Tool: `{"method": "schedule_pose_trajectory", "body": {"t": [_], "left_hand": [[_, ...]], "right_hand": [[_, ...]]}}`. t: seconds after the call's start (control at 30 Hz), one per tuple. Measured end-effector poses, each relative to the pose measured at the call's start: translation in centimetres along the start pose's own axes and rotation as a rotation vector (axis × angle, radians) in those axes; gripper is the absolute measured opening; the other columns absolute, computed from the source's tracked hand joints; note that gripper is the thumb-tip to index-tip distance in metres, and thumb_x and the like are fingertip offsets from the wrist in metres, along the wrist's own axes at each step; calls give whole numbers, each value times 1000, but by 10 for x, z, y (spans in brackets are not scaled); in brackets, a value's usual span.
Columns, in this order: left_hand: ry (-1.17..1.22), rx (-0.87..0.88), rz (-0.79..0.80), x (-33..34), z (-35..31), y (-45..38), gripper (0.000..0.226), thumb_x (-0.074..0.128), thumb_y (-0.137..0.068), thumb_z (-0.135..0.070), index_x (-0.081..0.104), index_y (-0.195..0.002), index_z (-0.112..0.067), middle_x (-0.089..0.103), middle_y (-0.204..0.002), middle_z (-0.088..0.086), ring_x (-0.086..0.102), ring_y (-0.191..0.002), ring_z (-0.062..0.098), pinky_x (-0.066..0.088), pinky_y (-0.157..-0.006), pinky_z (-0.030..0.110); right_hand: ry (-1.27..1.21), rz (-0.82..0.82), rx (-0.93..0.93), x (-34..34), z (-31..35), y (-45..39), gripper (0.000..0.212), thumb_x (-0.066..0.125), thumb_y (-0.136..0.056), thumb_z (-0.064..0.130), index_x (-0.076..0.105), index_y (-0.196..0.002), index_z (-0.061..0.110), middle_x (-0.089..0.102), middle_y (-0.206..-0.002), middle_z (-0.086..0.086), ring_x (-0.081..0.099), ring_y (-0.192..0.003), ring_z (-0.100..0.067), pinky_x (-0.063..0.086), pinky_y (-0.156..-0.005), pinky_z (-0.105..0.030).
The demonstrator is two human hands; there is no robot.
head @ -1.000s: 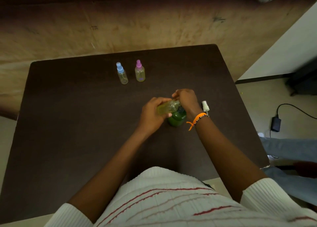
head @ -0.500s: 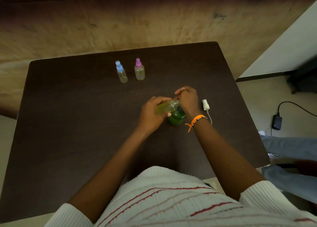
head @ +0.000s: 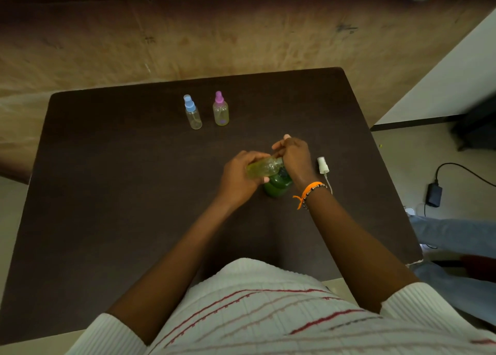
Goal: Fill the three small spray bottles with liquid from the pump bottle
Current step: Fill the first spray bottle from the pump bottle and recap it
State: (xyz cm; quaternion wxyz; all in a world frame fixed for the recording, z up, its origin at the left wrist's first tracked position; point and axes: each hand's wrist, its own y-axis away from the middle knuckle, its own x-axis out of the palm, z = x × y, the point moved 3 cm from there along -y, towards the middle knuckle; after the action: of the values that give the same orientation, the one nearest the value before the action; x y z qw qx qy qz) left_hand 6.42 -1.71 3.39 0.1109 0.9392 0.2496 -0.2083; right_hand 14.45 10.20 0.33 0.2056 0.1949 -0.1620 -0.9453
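Bottle mouth should stay under the spout: our left hand (head: pixel 237 179) grips the small clear yellowish spray bottle (head: pixel 264 167) above the green pump bottle (head: pixel 276 187), right hand (head: pixel 294 157) curled over its pump.

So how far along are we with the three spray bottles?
Possibly done: pink-capped bottle, capped, yellowish. In hand: left hand tilts the uncapped bottle at the green pump bottle under the right hand; white sprayer lies aside. Left: blue-capped bottle, seemingly clear.
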Motion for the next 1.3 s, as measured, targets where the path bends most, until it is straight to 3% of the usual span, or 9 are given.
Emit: {"method": "schedule_pose_trajectory", "body": {"t": [0.23,0.43,0.6,0.8,0.9,1.03,1.13,1.2,1.3], "left_hand": [[16,8,7,-1,0,2,48,76,-65,-1,65,-108,-18,58,-96,-7,56,-88,4,36,-74,-2],[26,26,-3,-2,-2,1,47,76,-64,-2,66,-107,-19,60,-99,-5,57,-90,5,37,-76,0],[17,19,8,1,3,-1,48,76,-64,-1,66,-107,-19,60,-98,-6,57,-90,6,39,-78,5],[23,24,6,1,4,-1,48,76,-63,-2,66,-107,-19,61,-99,-5,57,-92,8,40,-81,11],[16,28,-5,0,2,0,47,76,-64,-3,66,-106,-19,61,-99,-5,57,-91,6,38,-78,3],[22,35,-12,0,1,0,47,77,-63,-4,67,-106,-19,62,-99,-3,59,-92,9,41,-81,12],[26,32,-13,0,1,0,47,77,-63,-3,67,-106,-19,61,-98,-5,58,-91,8,40,-80,9],[17,35,-10,0,1,-1,48,77,-62,-2,67,-106,-19,60,-97,-6,57,-89,6,37,-77,4],[2,24,-6,2,3,-2,48,77,-62,-2,67,-106,-18,60,-97,-5,56,-88,6,35,-75,0]], "right_hand": [[-42,-27,-15,-1,6,9,47,40,-101,38,59,-66,14,59,-59,-5,56,-61,-18,47,-70,-36],[-117,181,175,-1,12,9,48,48,-97,42,62,-68,7,62,-74,-9,57,-70,-22,47,-72,-35],[-24,-19,69,0,3,3,47,42,-100,28,61,-59,16,60,-66,-5,58,-79,-28,49,-85,-47],[42,-7,50,0,4,1,48,37,-100,29,61,-60,19,60,-65,-3,58,-76,-28,49,-80,-46],[-32,74,90,-1,9,4,42,44,-100,27,61,-64,12,59,-66,-6,56,-66,-21,48,-71,-36],[-147,254,214,-2,15,11,32,53,-95,30,61,-74,7,59,-73,-8,56,-63,-19,46,-61,-28],[-113,172,118,-3,13,10,25,49,-96,15,64,-80,3,60,-74,-4,56,-66,-15,47,-59,-21],[-8,93,14,-4,10,7,31,41,-94,4,63,-73,8,60,-71,-3,57,-68,-15,48,-60,-18],[87,57,-20,-5,7,1,38,35,-93,4,60,-67,17,61,-66,-5,58,-71,-22,49,-73,-32]]}}
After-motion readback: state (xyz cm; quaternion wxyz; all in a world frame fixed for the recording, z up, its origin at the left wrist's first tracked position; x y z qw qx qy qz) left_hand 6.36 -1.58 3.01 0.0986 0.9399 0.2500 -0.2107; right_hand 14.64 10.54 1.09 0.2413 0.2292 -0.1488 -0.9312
